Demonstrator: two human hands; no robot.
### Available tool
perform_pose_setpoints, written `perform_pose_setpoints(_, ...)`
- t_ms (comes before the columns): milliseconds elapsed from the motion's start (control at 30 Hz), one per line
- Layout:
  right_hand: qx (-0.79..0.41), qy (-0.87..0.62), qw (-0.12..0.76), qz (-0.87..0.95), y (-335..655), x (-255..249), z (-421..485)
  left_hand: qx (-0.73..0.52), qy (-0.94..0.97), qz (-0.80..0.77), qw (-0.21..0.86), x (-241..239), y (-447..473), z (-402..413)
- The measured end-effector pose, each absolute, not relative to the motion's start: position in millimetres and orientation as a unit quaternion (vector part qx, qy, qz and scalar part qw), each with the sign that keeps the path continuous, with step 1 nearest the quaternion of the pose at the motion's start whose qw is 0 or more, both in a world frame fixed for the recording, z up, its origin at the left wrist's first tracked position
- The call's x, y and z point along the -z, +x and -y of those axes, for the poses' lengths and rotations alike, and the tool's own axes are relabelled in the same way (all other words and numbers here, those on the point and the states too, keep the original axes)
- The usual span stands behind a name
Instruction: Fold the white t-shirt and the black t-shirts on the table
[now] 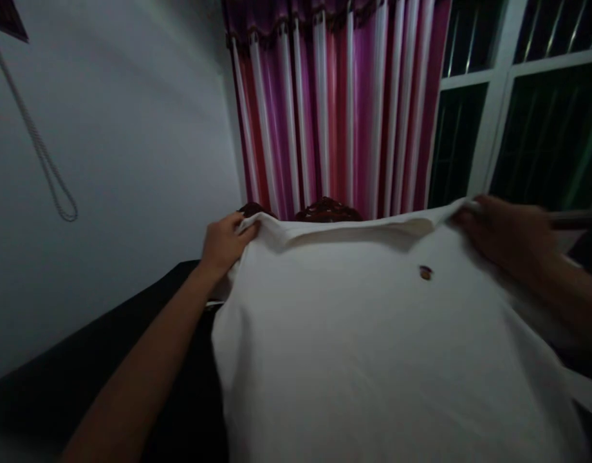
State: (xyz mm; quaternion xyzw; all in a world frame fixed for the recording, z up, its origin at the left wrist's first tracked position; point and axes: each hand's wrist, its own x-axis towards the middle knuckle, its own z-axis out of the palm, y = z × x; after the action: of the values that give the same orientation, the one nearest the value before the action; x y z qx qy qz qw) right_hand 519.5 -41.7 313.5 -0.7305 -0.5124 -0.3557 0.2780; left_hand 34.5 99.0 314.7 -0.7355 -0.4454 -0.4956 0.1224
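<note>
A white t-shirt [363,347] hangs spread out in front of me, its neckline at the top and a small dark emblem [425,272] on the chest. My left hand [224,243] grips the shirt's left shoulder. My right hand [508,235], blurred, grips the right shoulder. The lower part of the shirt runs out of the bottom of the view.
A dark surface [83,366] lies below the shirt at the left. Behind it stand a carved wooden chair top [327,209], a pink and white striped curtain [339,103] and a barred window [532,109]. A beaded cord [45,161] hangs on the white wall at the left.
</note>
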Motion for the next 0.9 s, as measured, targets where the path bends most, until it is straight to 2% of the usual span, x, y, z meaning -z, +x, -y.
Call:
perform_pose_setpoints(133, 0.338, -0.753, 0.209, 0.524, 489.2, -261.3, -16.5, 0.335, -0.798, 0.491, 0.099, -260.7, 78.1, -156.1)
perform_pose_setpoints(367, 0.182, -0.732, 0.090, 0.651, 499.3, -72.3, -22.6, 0.129, -0.875, 0.467, -0.003, -93.6, 87.3, -149.0)
perform_pose_setpoints(500, 0.116, -0.762, 0.067, 0.633, 524.3, 3.5, -12.0, 0.040, -0.857, 0.510, -0.060, -38.9, 80.7, -148.4)
perform_pose_setpoints(667, 0.151, -0.754, 0.088, 0.633, 546.4, 32.8, -13.7, 0.017, -0.843, 0.533, -0.078, -26.8, 81.5, -162.1)
perform_pose_setpoints(900, 0.172, -0.791, 0.047, 0.586, 563.4, 26.8, -41.1, 0.012, -0.814, 0.578, -0.063, -28.6, 95.1, -179.4)
